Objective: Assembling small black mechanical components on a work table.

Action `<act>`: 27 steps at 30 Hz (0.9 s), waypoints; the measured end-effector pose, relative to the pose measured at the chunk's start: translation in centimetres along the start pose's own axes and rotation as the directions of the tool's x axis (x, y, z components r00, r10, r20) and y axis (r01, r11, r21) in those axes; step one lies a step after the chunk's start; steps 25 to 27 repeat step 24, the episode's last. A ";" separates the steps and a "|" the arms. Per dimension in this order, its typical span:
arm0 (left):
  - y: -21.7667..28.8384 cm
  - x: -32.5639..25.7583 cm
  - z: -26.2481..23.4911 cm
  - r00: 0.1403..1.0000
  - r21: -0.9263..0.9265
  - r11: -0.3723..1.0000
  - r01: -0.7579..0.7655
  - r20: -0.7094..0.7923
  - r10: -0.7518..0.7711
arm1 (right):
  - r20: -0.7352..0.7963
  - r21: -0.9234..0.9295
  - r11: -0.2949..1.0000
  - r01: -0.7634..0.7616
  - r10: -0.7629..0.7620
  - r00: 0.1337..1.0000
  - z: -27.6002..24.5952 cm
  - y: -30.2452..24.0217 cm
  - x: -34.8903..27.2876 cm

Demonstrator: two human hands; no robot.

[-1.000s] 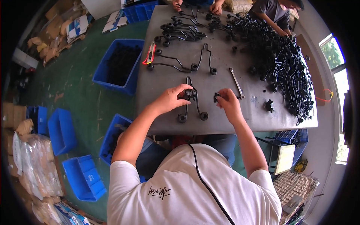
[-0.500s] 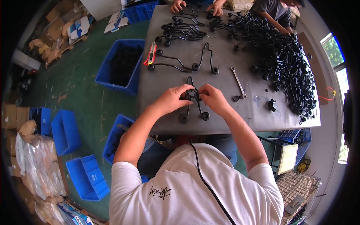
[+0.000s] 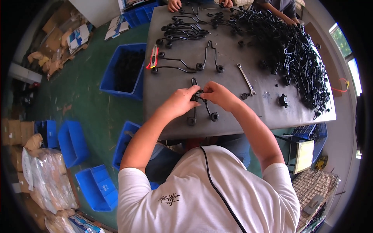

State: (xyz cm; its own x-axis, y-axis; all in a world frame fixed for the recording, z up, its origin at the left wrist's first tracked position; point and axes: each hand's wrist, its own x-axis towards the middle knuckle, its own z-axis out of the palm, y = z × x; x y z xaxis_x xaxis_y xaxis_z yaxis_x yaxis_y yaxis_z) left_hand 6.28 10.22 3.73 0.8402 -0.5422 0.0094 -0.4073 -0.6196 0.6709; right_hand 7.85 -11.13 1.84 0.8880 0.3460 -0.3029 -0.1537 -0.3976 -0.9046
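Observation:
Both my hands work at a bent black metal rod (image 3: 194, 81) shaped like a narrow V, lying on the table with its round-ended legs toward me. My left hand (image 3: 182, 101) is closed around a small black fitting (image 3: 199, 94) at the middle of the rod, thumb and fingers on either side. From the right, my right hand (image 3: 218, 94) pinches the top of that same fitting with thumb and forefinger. The fingers partly cover the fitting, so its exact shape is hidden. Farther off lies a similar V-shaped rod (image 3: 215, 54).
A combination wrench (image 3: 246, 79) and a small black clamp-like part (image 3: 283, 101) lie to the right. At the left edge is a red utility knife (image 3: 154, 57). Black rods heap up (image 3: 287, 58) far right. Other people's hands (image 3: 175, 5) are across the table (image 3: 229, 116); blue bins (image 3: 123, 70) stand left.
My right hand has shifted slightly left and up over the fitting, its fingertips now closer to my left hand. The view has moved a little. The left hand keeps its hold.

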 end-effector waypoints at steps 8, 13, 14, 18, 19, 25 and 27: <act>1.8 -1.4 1.9 0.983 0.287 0.947 0.144 -0.150 -0.104 | -0.079 0.078 0.996 -0.039 0.045 0.996 0.9 0.7 -0.6; 1.7 -2.0 6.3 0.821 0.306 0.948 0.084 -0.561 0.108 | 0.034 0.516 0.849 -0.115 0.114 0.993 1.7 2.9 -1.6; 1.7 -2.1 6.6 0.796 0.309 0.947 0.091 -0.594 0.117 | 0.117 0.575 0.803 -0.157 0.109 0.987 1.6 3.0 -1.3; 1.5 -1.5 7.1 0.820 0.348 0.936 0.062 -0.552 0.151 | 0.292 0.664 0.713 -0.225 0.029 0.956 0.9 3.7 0.1; 1.3 -1.4 7.2 0.819 0.352 0.933 0.067 -0.554 0.150 | 0.297 0.665 0.713 -0.224 0.023 0.955 1.0 3.8 0.2; 0.7 -2.3 8.2 0.717 0.048 0.990 0.132 -0.694 -0.062 | 0.155 0.668 0.730 -0.145 0.054 0.986 2.0 2.7 -1.3; 0.7 -2.3 8.2 0.717 0.048 0.990 0.132 -0.694 -0.062 | 0.155 0.668 0.730 -0.145 0.054 0.986 2.0 2.7 -1.3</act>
